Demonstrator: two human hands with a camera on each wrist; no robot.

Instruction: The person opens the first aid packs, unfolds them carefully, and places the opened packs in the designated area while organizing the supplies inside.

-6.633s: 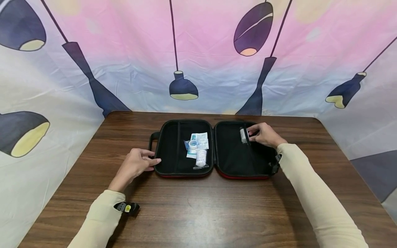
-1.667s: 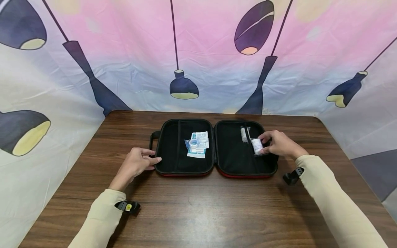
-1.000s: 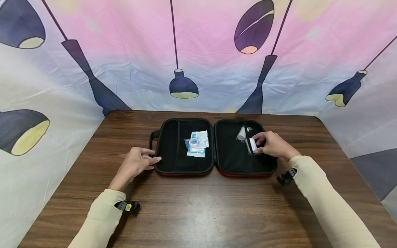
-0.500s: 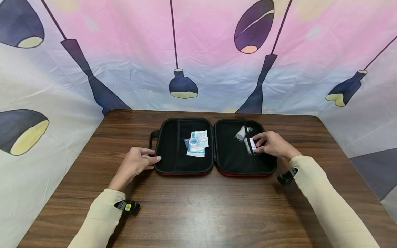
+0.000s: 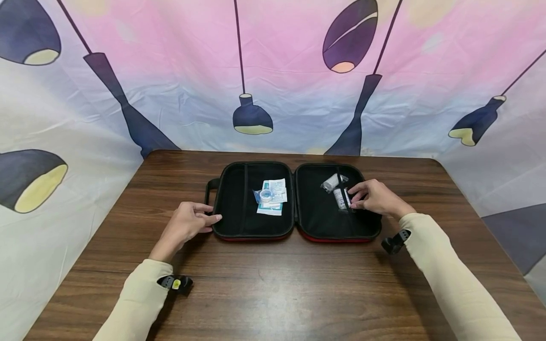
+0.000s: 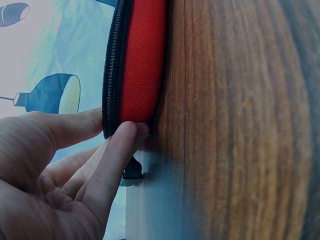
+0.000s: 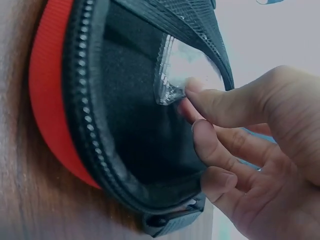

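Note:
An unzipped black-lined case with a red outside lies flat on the table, both halves spread. My left hand pinches its left edge beside the handle; in the left wrist view, thumb and fingers sit around the red rim. Over the right half, my right hand pinches one end of a white bandage roll in clear wrapping. This roll passes beneath the black elastic strap; in the right wrist view, the mesh partly covers its wrapper. Another wrapped roll lies tilted just above, also under the strap.
In the left half lie flat white-and-teal packets with a small round tape roll in a blue-clear wrapper on them. A black handle sticks out at the left. Wooden table surrounds the case; a printed cloth hangs behind.
The lower bandage roll went from the left half to the right and slid leftward under the strap with my right hand. The upper roll has turned to a slant. My left hand stays put.

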